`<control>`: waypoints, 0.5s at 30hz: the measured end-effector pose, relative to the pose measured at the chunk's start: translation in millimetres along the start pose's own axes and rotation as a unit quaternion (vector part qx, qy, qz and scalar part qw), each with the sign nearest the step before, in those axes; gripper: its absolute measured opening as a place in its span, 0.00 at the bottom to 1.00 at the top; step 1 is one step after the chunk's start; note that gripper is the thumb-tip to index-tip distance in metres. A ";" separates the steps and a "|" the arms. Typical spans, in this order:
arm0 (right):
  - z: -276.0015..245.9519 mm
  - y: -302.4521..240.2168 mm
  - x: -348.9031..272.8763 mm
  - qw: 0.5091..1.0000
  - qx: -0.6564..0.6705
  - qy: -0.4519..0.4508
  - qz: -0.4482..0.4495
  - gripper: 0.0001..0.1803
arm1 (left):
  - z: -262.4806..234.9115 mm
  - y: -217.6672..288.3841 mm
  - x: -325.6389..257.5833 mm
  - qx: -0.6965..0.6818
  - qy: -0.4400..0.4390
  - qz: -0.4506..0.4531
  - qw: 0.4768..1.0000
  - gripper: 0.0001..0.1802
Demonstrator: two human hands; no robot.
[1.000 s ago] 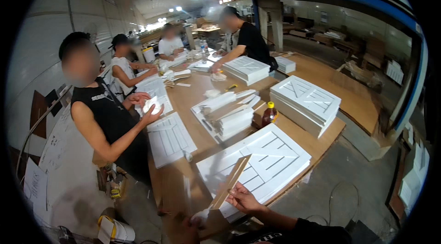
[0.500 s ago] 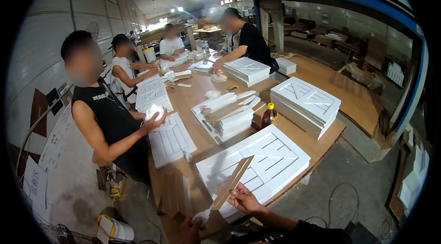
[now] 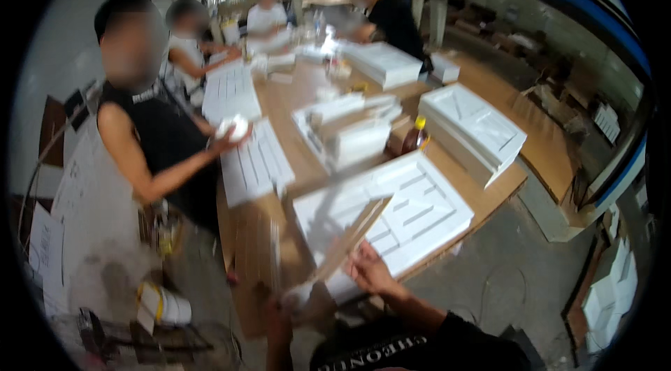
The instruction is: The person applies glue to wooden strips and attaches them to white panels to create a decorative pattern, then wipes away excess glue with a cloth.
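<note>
A: Hands first. We count two of our own: the right hand (image 3: 369,272) has its fingers curled around the lower end of a long brown cardboard strip (image 3: 349,242), gripping it. The left hand (image 3: 279,308) is low and blurred, up at a small white piece (image 3: 299,295) at the strip's foot; we cannot tell how far it is open or whether it holds anything.

B: And the strip itself?

A: It slants up and away from our right hand, lying across the near white sheet stack (image 3: 391,214), which sits just beyond both hands.

B: How many white stacks do we make out?

A: Near us, one. Farther out to the right of our hands, a second tall stack (image 3: 475,126). Straight ahead, a messier pile of white folded pieces (image 3: 349,130). To the left, flat sheets (image 3: 255,161) before a co-worker. One more stack (image 3: 383,63) far off.

B: Anything between them?

A: One brown bottle with a yellow cap (image 3: 415,137), standing between the near stack and the right one.

B: People?

A: Four others along the wooden table (image 3: 251,259). The nearest, to our left, holds something small and white in a hand (image 3: 231,132). The strip partly covers the near stack.
</note>
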State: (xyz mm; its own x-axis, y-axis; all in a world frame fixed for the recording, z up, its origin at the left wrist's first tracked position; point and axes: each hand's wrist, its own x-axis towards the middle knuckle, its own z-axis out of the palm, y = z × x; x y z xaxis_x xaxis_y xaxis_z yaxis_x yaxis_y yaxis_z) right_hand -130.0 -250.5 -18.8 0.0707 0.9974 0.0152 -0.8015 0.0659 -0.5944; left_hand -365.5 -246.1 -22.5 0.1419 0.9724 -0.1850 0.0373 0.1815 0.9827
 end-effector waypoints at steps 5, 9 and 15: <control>-1.2 -4.9 -4.0 0.999 0.019 -0.029 -0.032 0.30 | 10.3 34.0 -11.3 0.032 -0.027 0.026 0.999 0.11; 6.4 0.5 -3.6 0.999 0.028 -0.034 -0.024 0.28 | 7.4 38.5 -17.0 0.029 -0.022 0.044 0.998 0.12; -1.5 3.6 -2.6 0.998 0.055 -0.022 -0.017 0.31 | 3.4 28.7 -4.5 0.173 -0.039 0.106 0.978 0.11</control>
State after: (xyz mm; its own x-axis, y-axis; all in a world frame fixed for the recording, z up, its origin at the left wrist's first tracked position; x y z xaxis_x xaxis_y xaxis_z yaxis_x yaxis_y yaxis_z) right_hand -132.2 -252.9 -22.2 0.0752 0.9947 0.0707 -0.8592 0.1006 -0.5016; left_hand -361.6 -245.7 6.5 0.2568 0.9664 0.0096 0.3303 -0.0971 0.9389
